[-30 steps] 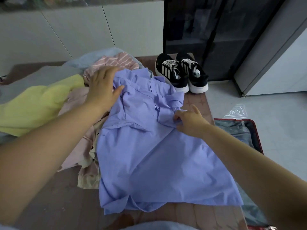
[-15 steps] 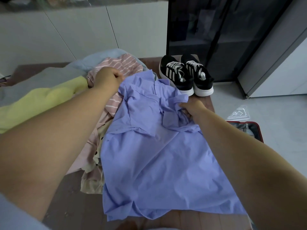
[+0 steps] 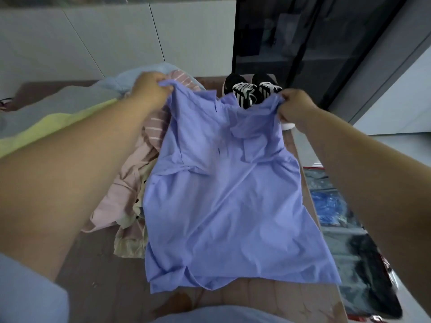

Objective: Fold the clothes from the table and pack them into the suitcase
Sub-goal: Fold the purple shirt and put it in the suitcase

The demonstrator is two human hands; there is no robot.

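Observation:
A lilac-blue shirt [image 3: 224, 197] is stretched out across the brown table [image 3: 98, 276], its far end lifted. My left hand [image 3: 149, 89] pinches the shirt's far left corner. My right hand [image 3: 293, 106] grips its far right corner. The near hem lies on the table by my body. An open suitcase [image 3: 363, 252] with a red rim lies on the floor to the right of the table, with dark and blue packed things inside.
A heap of clothes lies left of the shirt: a pink striped garment [image 3: 158, 127], a pale pink one [image 3: 121, 190], a yellow one [image 3: 56, 127], a light blue one [image 3: 130, 78]. Black-and-white sneakers [image 3: 247, 92] stand at the table's far end. A dark glass cabinet [image 3: 291, 43] stands behind.
Both hands have taken hold of the shirt's far corners, moved apart and lifted them, so the crumpled upper part is now pulled out wide.

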